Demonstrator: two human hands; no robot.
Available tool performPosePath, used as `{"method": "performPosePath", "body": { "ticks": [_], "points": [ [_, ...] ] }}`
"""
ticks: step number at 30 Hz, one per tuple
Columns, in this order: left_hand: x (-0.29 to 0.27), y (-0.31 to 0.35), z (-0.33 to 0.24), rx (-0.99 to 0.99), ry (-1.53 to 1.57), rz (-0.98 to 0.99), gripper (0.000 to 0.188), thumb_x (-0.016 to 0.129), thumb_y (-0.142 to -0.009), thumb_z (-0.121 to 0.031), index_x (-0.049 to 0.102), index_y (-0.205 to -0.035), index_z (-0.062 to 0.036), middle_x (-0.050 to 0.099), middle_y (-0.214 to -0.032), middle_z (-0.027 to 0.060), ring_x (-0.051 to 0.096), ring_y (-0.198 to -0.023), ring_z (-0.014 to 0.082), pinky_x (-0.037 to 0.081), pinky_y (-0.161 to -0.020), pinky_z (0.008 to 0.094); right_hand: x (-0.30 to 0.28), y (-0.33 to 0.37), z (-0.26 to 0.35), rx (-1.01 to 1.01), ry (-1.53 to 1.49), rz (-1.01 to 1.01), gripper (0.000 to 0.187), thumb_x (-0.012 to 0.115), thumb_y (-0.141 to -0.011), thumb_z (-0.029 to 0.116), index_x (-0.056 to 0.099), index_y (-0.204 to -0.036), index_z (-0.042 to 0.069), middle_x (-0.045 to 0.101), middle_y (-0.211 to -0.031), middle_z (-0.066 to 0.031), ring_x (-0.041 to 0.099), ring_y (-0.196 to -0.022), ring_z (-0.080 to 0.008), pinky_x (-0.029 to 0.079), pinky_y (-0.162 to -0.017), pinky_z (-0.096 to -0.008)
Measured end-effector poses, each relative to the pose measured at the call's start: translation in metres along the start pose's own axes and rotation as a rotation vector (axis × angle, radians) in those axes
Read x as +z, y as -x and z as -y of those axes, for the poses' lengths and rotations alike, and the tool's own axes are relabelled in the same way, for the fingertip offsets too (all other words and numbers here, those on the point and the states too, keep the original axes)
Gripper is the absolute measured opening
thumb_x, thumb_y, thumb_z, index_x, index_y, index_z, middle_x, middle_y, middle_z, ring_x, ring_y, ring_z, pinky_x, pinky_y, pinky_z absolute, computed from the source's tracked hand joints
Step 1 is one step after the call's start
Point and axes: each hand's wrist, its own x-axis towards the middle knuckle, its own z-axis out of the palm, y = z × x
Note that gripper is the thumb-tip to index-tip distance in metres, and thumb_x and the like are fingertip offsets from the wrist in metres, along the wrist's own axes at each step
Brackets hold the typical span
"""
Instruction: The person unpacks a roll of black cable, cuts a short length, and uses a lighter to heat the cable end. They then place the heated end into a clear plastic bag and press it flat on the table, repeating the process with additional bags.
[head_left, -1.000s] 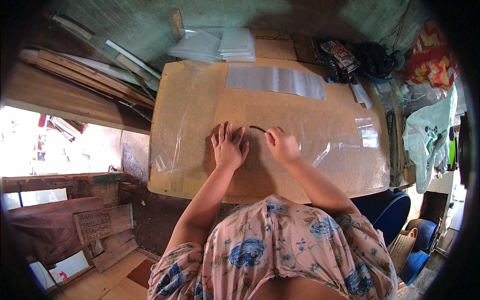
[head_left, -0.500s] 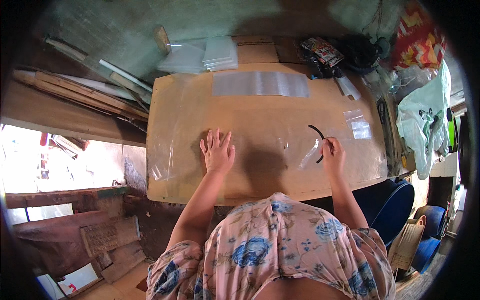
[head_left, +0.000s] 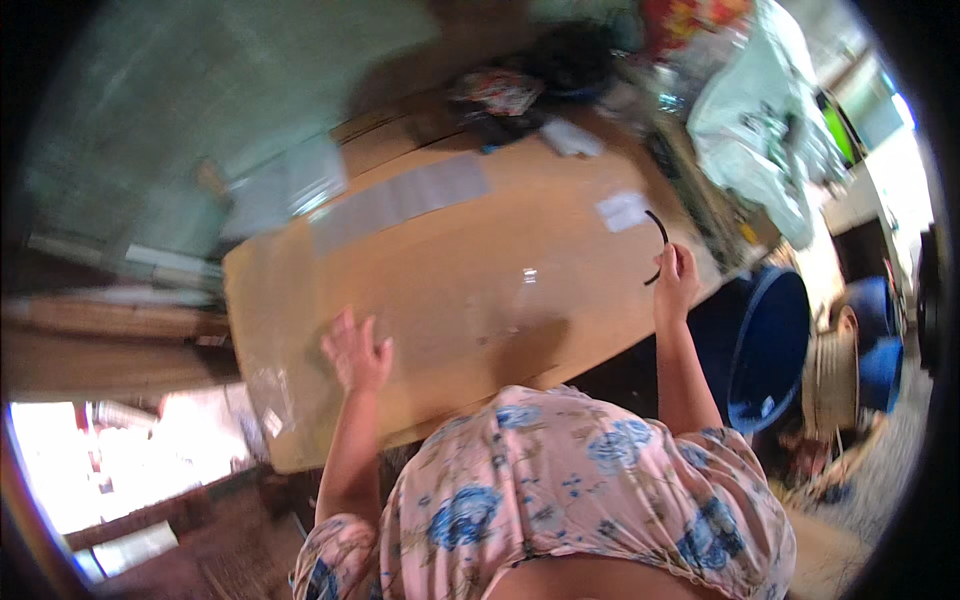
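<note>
My right hand (head_left: 676,282) pinches a thin, curved black strip (head_left: 659,228) near its lower part, over the right edge of the tan table (head_left: 440,270). What the strip is made for I cannot tell. My left hand (head_left: 356,352) rests at the table's left part, fingers spread, holding nothing. A small clear plastic packet (head_left: 622,211) lies just beyond the strip. Farther off, a long greyish translucent sheet (head_left: 400,200) lies flat along the far side.
Stacked clear sheets (head_left: 290,180) sit at the far left corner. Dark bags (head_left: 500,105) crowd the far edge. A pale green plastic bag (head_left: 765,115) hangs at the right, above a blue barrel (head_left: 765,345). Wooden boards (head_left: 110,340) run along the left.
The view has swung to the right and tilted. My right hand, still pinching the black strip, is now by the table's right edge. My left hand stays spread at the left.
</note>
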Motion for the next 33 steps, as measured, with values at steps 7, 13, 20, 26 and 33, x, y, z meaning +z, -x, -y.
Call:
{"method": "performPosePath", "body": {
  "ticks": [7,13,20,26,33],
  "points": [
    [-0.010,0.003,-0.074,0.435,0.100,0.244,0.058,0.063,-0.067,-0.032,0.047,-0.118,-0.0117,0.033,-0.132,0.0123,0.029,-0.123,0.0302,0.017,-0.097,0.0570,-0.088,-0.103,-0.131,-0.388,0.855,-0.251,0.011,0.063,-0.072,0.022,0.059,-0.078,0.013,0.060,-0.078,-0.0027,0.056,-0.075,-0.0238,0.042,-0.068,-0.0378],
    [0.008,-0.001,-0.088,0.465,0.246,0.106,0.029,0.061,-0.070,-0.020,0.057,-0.099,-0.0133,0.052,-0.105,0.0064,0.046,-0.102,0.0266,0.035,-0.089,0.0433,-0.083,-0.115,-0.154,-0.426,1.207,-0.154,0.013,0.059,-0.073,0.031,0.058,-0.075,0.018,0.058,-0.077,0.0006,0.052,-0.083,-0.0213,0.038,-0.074,-0.0380],
    [0.019,-0.015,-0.085,0.348,0.042,-0.166,0.012,0.057,-0.072,-0.014,0.051,-0.083,-0.0132,0.053,-0.079,0.0022,0.055,-0.070,0.0208,0.046,-0.058,0.0353,-0.074,-0.101,-0.112,-0.297,1.204,-0.084,0.020,0.064,-0.070,0.031,0.062,-0.085,0.017,0.056,-0.096,-0.0068,0.053,-0.089,-0.0261,0.042,-0.073,-0.0399],
    [-0.039,-0.043,-0.103,0.384,-0.038,-0.295,0.016,0.059,-0.074,-0.022,0.049,-0.083,-0.0131,0.054,-0.073,0.0028,0.055,-0.059,0.0210,0.046,-0.051,0.0318,0.043,-0.002,0.008,-0.758,0.386,0.643,0.076,0.075,-0.058,0.025,0.040,-0.123,0.005,0.046,-0.119,-0.0190,0.041,-0.112,-0.0354,0.032,-0.094,-0.0436],
    [-0.166,-0.019,-0.047,0.041,0.463,0.102,0.020,0.067,-0.071,-0.019,0.056,-0.083,-0.0072,0.057,-0.067,0.0076,0.059,-0.067,0.0240,0.047,-0.056,0.0354,0.163,0.111,0.142,-1.077,0.570,1.481,0.040,0.057,-0.070,0.011,0.048,-0.109,0.009,0.059,-0.094,-0.0150,0.057,-0.086,-0.0327,0.045,-0.076,-0.0405]
  ]
}}
